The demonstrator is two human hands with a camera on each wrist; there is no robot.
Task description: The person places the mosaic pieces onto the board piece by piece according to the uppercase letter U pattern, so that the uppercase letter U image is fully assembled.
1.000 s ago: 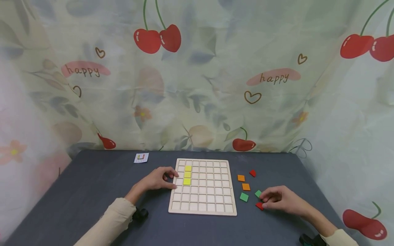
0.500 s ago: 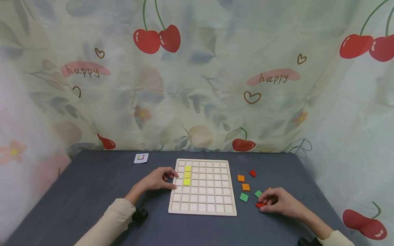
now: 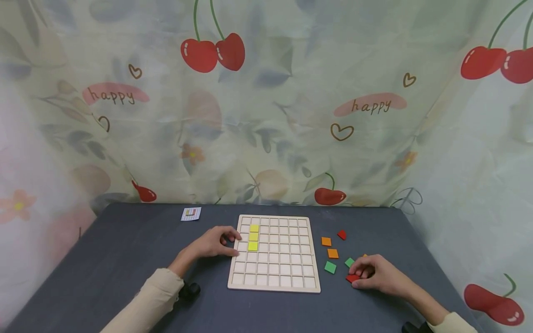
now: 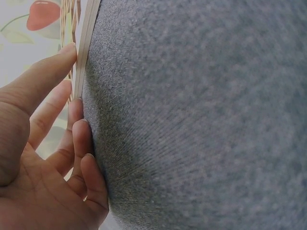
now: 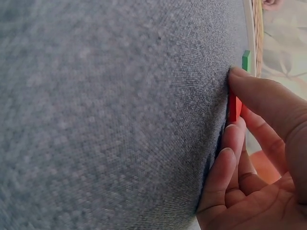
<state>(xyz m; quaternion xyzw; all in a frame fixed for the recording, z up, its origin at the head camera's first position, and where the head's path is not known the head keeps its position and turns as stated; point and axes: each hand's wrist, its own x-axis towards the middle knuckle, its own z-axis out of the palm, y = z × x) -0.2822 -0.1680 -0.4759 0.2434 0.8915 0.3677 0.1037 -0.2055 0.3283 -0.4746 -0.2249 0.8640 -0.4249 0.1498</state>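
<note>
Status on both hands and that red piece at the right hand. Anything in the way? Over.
Left hand touches board's left edge. Right hand pinches red piece, off the board. Possibly in the way: green piece between.

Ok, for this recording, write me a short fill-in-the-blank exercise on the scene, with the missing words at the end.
1. The yellow squares on the gridded board number ____.
2. The hand touching the board's edge is the person's ____ one.
3. The right hand grips a piece coloured ____.
4. In the head view, the visible green pieces number ____.

Missing words: three; left; red; two.
</note>
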